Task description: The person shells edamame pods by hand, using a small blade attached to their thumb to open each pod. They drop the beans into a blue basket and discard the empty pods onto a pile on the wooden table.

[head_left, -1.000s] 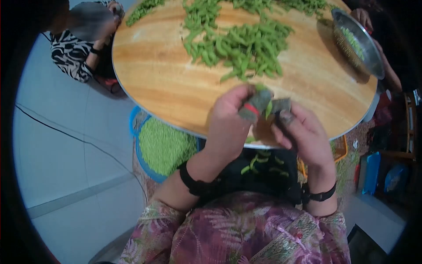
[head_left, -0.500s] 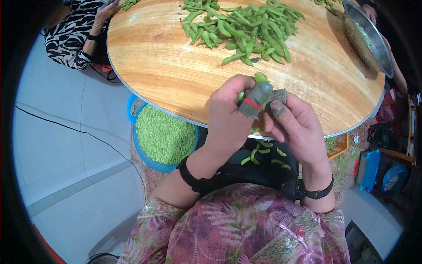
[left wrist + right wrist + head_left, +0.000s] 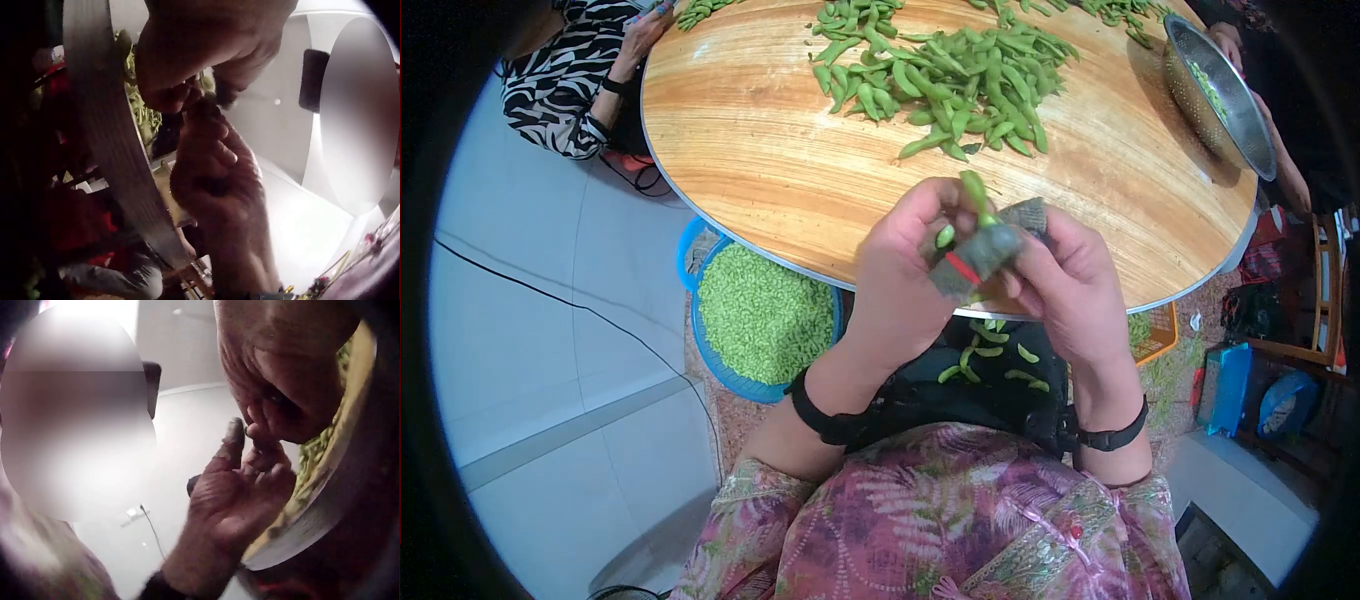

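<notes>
In the head view my left hand (image 3: 905,260) holds a green soybean pod (image 3: 974,192), its tip poking up past the fingers. Its thumb wears a grey wrap (image 3: 990,248) with a red band. A pale green bean (image 3: 945,236) shows at the curled fingers. My right hand (image 3: 1085,285) meets it from the right, thumb and fingers pinching at the pod's lower end; grey mesh (image 3: 1025,214) covers a finger. The wrist views show both hands' fingertips together, the left hand (image 3: 228,497) below the right hand (image 3: 284,369), with the pod mostly hidden.
Unshelled pods (image 3: 970,85) lie heaped on the round wooden table (image 3: 750,150). A blue basin (image 3: 765,390) of shelled beans stands below left. Several pods lie on my dark lap (image 3: 910,400). A steel colander (image 3: 1210,90) tilts at right beside another person's hands. Someone in a striped sleeve (image 3: 560,95) sits left.
The pod between my hands now stands higher above the left thumb, and the right thumb has come against that thumb's tip. Both hands have moved slightly left in the head view.
</notes>
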The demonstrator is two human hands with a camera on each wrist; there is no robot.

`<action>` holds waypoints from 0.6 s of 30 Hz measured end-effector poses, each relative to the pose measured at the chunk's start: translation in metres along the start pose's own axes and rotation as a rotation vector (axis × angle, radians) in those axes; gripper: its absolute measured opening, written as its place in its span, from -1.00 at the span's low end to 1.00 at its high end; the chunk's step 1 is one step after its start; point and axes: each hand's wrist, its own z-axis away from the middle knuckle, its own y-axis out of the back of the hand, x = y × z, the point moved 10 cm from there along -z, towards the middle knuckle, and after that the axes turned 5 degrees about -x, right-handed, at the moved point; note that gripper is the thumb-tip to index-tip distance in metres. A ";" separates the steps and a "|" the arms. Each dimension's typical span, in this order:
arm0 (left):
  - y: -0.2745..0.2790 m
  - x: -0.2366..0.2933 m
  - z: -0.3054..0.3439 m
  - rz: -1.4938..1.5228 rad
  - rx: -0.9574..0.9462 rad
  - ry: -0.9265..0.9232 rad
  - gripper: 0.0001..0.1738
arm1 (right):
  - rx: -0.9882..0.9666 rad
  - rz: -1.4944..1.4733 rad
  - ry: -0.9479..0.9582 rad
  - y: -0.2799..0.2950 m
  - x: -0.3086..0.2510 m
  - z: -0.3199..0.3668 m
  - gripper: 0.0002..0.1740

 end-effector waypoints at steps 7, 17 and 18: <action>0.028 0.004 -0.007 -0.206 0.115 0.009 -0.80 | 0.088 0.759 0.095 0.025 -0.041 -0.033 -0.81; -0.024 -0.006 0.015 -0.938 -0.355 -0.210 -0.67 | 0.207 1.765 0.179 0.009 -0.065 -0.064 -0.82; -0.034 -0.010 0.021 -0.892 -0.471 -0.182 -0.68 | 0.213 1.763 0.175 0.007 -0.062 -0.064 -0.82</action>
